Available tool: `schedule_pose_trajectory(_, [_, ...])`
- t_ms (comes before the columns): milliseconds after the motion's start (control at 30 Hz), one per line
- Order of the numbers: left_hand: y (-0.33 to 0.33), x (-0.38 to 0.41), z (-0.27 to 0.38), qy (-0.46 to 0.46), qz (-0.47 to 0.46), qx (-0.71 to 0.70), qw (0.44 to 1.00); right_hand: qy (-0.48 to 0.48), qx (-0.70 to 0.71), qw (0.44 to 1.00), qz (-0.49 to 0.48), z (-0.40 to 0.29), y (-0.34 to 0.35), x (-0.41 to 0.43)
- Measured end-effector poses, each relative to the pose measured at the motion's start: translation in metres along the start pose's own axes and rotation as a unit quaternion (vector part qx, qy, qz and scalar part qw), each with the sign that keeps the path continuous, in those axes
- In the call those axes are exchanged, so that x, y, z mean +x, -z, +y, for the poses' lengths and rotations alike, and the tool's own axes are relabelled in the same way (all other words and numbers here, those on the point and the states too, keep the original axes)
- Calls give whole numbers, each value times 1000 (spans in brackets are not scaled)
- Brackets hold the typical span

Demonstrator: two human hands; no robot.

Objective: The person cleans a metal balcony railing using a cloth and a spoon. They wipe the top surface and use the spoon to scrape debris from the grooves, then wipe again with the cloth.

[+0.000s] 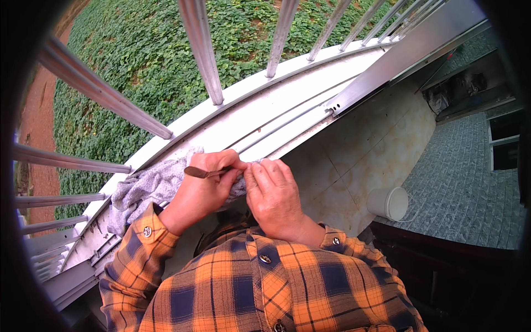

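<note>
My left hand (203, 189) grips a slim tool with a brown, rounded handle end (196, 172); its working end is hidden by my fingers. Against it, fingertips touching, my right hand (274, 195) is closed over a bunched part of a cloth. That greyish-lilac towel cloth (145, 189) lies crumpled along the window sill, passing behind and under my left hand. Both hands are at the inner edge of the white sill with its sliding-window tracks (286, 120).
Metal bars (203, 54) rise from the sill's outer edge, with green plants beyond. A sliding window frame (373, 79) stands at the upper right. On the tiled floor (352, 166) at right is a white bucket (397, 203), beside a grey brick-patterned wall.
</note>
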State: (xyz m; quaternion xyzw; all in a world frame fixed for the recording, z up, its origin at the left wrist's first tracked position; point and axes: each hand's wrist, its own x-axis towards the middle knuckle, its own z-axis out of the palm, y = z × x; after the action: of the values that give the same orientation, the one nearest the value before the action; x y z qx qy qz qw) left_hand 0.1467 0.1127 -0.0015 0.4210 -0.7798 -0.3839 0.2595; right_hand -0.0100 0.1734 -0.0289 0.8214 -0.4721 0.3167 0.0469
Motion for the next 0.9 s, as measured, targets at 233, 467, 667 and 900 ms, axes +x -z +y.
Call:
schedule_pose_trajectory(233, [70,-120,-19,68,40,40,996,121,134,983,-32,-94,-37,15])
schedule_pose_trajectory(467, [82,-174,-34,49,122,65,989,151,236,960,-10,-119,-64,21])
schedule_pose_trajectory(667, [41,-119,-28,-120,115,68,984,94,172,981,-13,-52,-35,12])
schedule_pose_trajectory(900, [-59,26,1,-264,95,110,954,32,-47,998,0,82,25,-7])
